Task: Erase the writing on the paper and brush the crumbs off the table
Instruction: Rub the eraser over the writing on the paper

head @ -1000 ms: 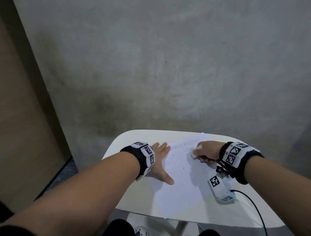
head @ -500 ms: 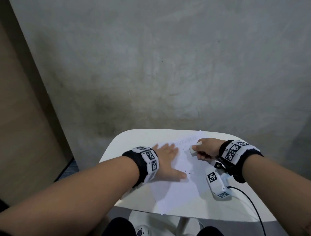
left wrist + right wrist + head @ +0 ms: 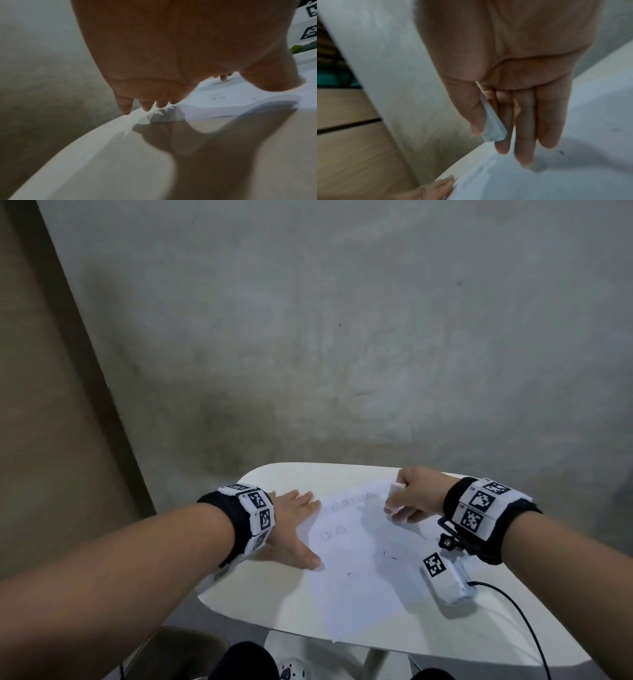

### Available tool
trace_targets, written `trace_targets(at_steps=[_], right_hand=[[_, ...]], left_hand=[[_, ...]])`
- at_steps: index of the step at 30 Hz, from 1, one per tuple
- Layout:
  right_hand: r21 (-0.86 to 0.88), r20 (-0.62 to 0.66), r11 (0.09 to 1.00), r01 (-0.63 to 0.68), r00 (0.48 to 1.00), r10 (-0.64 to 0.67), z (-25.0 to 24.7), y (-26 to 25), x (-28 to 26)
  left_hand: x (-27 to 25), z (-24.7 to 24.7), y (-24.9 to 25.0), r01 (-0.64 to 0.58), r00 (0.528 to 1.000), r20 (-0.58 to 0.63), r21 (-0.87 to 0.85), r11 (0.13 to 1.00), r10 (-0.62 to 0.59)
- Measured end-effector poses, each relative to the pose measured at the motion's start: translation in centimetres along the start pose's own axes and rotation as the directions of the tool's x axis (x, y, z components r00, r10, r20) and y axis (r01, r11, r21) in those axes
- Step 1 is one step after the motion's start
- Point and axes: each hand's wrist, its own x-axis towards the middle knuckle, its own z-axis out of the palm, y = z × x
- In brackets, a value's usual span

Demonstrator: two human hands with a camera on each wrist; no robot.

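A white sheet of paper (image 3: 359, 559) lies on the white table (image 3: 260, 594), with faint pencil writing (image 3: 352, 500) near its far edge and a smaller mark (image 3: 335, 531) below. Dark crumbs (image 3: 392, 557) dot the sheet. My left hand (image 3: 294, 525) lies flat, fingers spread, at the paper's left edge; its fingertips (image 3: 145, 106) show in the left wrist view. My right hand (image 3: 409, 498) is at the sheet's far right corner. Its thumb and index finger pinch a white eraser (image 3: 493, 121), also the eraser (image 3: 397, 490), while the other fingers stay straight.
A white camera unit (image 3: 445, 577) with a black marker hangs under my right wrist and rests on the table, trailing a black cable (image 3: 513, 607) toward the front right. A grey wall (image 3: 342, 337) stands behind the table and a wooden panel (image 3: 51, 440) to the left.
My left hand has slid left from over the sheet to its left edge. My right hand with the eraser has shifted slightly right, past the end of the writing.
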Motion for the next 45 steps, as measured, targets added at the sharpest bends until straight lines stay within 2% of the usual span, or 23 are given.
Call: trace_targets(at_steps=[3,6,9,11,15,17,20,26,30,32,35,39,41,43,45], right_hand=[[-0.274,0.013,0.957,0.100,0.995,-0.100,1.7,-2.4,-0.4],[-0.620,0.033,0.769,0.157,0.984,-0.174,3.1,-4.2,-1.1],[-0.762,0.071,0.632,0.139,0.989,-0.132,3.7,-4.7,-1.1],[-0.789,0.084,0.599,0.137,0.990,-0.116,4.0,-4.6,-0.8],[-0.783,0.029,0.616,0.085,0.995,-0.100,4.4,-4.6,-0.2],[-0.791,0.052,0.605,0.096,0.995,-0.090,4.5,-4.9,-0.2],[-0.829,0.137,0.538,0.152,0.988,-0.068,4.6,-5.6,-0.2],[-0.904,0.102,0.413,0.113,0.994,-0.050,5.9,-5.9,0.7],[-0.884,0.085,0.455,0.104,0.994,-0.062,7.0,-6.2,0.9],[-0.876,0.132,0.463,0.134,0.991,-0.037,8.0,-6.4,0.7],[-0.845,0.222,0.477,0.242,0.970,-0.099,8.5,-6.3,0.0],[-0.877,0.107,0.459,0.142,0.989,-0.102,6.4,-6.2,0.8],[-0.890,0.148,0.421,0.176,0.984,-0.098,7.2,-6.7,0.3],[-0.865,0.222,0.439,0.245,0.970,-0.103,8.2,-6.5,0.0],[-0.870,0.196,0.445,0.214,0.977,-0.088,7.6,-6.4,0.3]], left_hand=[[0.6,1.2,0.4,0.009,1.000,-0.025,-0.058,0.998,-0.010],[1.5,1.6,1.1,0.015,0.995,-0.096,-0.080,0.997,-0.022],[2.3,1.8,1.0,-0.001,0.992,-0.129,-0.090,0.996,-0.010],[2.8,1.8,0.8,-0.009,0.993,-0.116,-0.105,0.994,-0.003],[3.8,2.1,0.4,-0.009,0.995,-0.103,-0.110,0.994,-0.002],[4.2,2.3,0.3,-0.004,0.995,-0.097,-0.103,0.995,-0.006],[4.6,2.1,0.3,0.002,0.997,-0.079,-0.097,0.995,-0.010],[4.6,1.8,0.4,0.001,0.997,-0.076,-0.105,0.994,-0.009],[4.7,1.9,0.4,0.006,0.997,-0.075,-0.112,0.994,-0.014],[4.8,2.0,0.6,0.005,0.996,-0.084,-0.112,0.994,-0.014],[4.8,1.9,0.6,-0.006,0.996,-0.090,-0.121,0.993,-0.005],[4.9,2.1,0.2,-0.010,0.997,-0.079,-0.139,0.990,-0.001],[4.8,2.0,0.4,-0.009,0.996,-0.090,-0.133,0.991,-0.003],[4.7,1.9,0.6,-0.012,0.996,-0.094,-0.125,0.992,0.000],[4.5,1.8,0.6,-0.018,0.996,-0.092,-0.129,0.992,0.006]])
